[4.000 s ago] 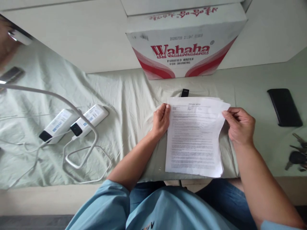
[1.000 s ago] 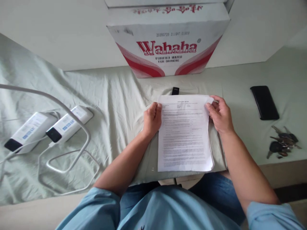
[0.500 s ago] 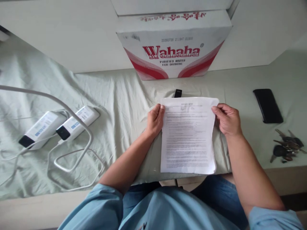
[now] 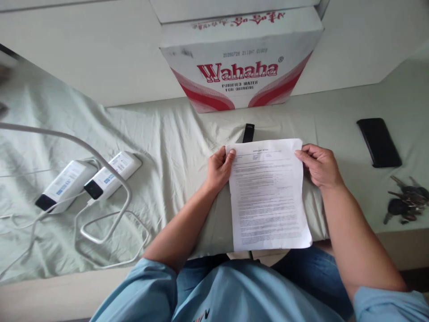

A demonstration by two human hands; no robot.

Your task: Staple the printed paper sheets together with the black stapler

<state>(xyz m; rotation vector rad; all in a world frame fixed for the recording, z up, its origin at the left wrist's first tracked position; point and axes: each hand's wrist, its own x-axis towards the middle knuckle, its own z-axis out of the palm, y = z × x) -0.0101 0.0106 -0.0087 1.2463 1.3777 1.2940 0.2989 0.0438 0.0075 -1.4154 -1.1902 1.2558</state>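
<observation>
A white sheet of paper [image 4: 268, 201] covered in small printed text is held up in front of me, its lower edge reaching past the near edge of the cloth. My left hand [image 4: 219, 169] pinches its upper left corner, thumb on the printed face. At the upper right corner my right hand [image 4: 318, 164] grips it the same way, fingers behind. Just beyond the top edge lies a small black object [image 4: 248, 132], partly hidden by the paper; its kind cannot be made out.
A Wahaha water carton [image 4: 239, 67] stands at the back. On the left, two white power banks [image 4: 112, 174] lie among white cables [image 4: 100, 239]. To the right rest a black phone [image 4: 379, 142] and a bunch of keys [image 4: 406, 200]. Pale green cloth [image 4: 181, 179] covers the surface.
The paper's lower end has swung to the right, so the sheet now tilts slightly. Both hands keep their hold on the upper corners. More of the small black object shows.
</observation>
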